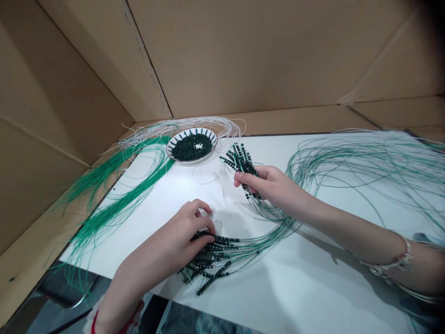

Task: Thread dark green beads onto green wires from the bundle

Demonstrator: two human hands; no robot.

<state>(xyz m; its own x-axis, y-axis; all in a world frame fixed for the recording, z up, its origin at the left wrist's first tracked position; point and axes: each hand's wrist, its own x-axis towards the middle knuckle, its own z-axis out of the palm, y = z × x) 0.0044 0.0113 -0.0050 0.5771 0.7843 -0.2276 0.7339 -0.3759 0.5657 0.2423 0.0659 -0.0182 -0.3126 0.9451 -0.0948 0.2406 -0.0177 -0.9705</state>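
Note:
My right hand is closed round a bunch of green wires whose beaded ends fan out above my fingers. My left hand lies curled on a second bunch of beaded wire ends near the front edge of the white sheet, fingertips pressing on them. The two bunches join in a green wire loop that runs between the hands. A small patterned plate full of dark green beads stands at the back, beyond both hands.
Loose green wires trail off the sheet's left edge. White wires curl behind the plate. A big tangle of thin green wires covers the right side. Brown cardboard walls enclose the back and left.

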